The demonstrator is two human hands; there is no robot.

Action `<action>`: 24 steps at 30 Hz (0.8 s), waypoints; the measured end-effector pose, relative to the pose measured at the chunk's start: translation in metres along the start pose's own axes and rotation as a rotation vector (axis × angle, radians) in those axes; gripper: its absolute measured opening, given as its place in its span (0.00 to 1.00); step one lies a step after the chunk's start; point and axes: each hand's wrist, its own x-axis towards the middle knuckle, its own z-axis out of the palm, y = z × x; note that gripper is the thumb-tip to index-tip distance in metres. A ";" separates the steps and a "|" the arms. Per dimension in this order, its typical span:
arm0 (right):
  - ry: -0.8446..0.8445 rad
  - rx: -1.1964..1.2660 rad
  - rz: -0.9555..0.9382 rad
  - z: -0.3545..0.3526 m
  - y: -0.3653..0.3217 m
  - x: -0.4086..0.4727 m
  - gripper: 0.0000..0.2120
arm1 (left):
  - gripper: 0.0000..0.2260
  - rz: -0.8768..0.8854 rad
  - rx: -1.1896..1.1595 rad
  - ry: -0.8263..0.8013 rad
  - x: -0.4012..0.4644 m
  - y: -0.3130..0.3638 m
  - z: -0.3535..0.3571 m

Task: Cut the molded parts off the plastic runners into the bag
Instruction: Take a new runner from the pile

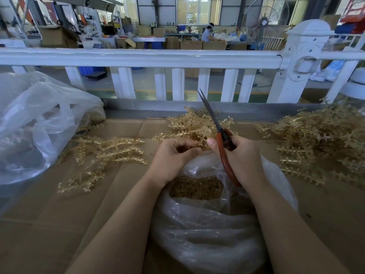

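Note:
My right hand grips red-handled scissors, their blades nearly closed and pointing up and away. My left hand curls around a thin amber plastic runner just above the open clear bag in front of me. Small amber cut parts fill the bottom of the bag. Both hands meet over the bag's mouth. Which part of the runner sits in my left palm is hidden by my fingers.
Amber runners lie in piles on the cardboard-covered table: one at left, one behind my hands, a large heap at right. A big clear bag sits at far left. A white railing borders the table's far side.

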 end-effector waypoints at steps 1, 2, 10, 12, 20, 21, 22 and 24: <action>0.000 0.000 0.000 0.000 0.000 0.000 0.24 | 0.03 -0.011 -0.046 0.019 0.000 0.000 0.000; 0.000 0.007 0.001 0.000 0.000 0.000 0.24 | 0.04 -0.027 -0.108 0.043 0.000 -0.001 0.000; 0.007 -0.042 0.043 0.001 0.002 0.000 0.22 | 0.04 0.092 -0.373 0.324 0.002 -0.008 -0.004; 0.021 -0.054 0.050 0.002 0.004 0.001 0.19 | 0.04 0.126 -0.456 0.373 0.003 -0.007 -0.005; 0.030 0.020 0.098 -0.001 0.000 0.001 0.14 | 0.06 0.210 -0.501 0.526 0.004 -0.002 -0.002; 0.027 0.045 0.107 -0.001 -0.002 0.001 0.14 | 0.06 0.233 -0.424 0.517 0.003 -0.002 -0.001; 0.024 0.088 0.114 -0.003 -0.004 0.001 0.15 | 0.06 0.259 -0.323 0.507 0.002 -0.002 0.001; -0.002 0.271 0.130 -0.006 -0.011 -0.001 0.17 | 0.07 0.333 -0.083 0.477 0.001 -0.001 0.003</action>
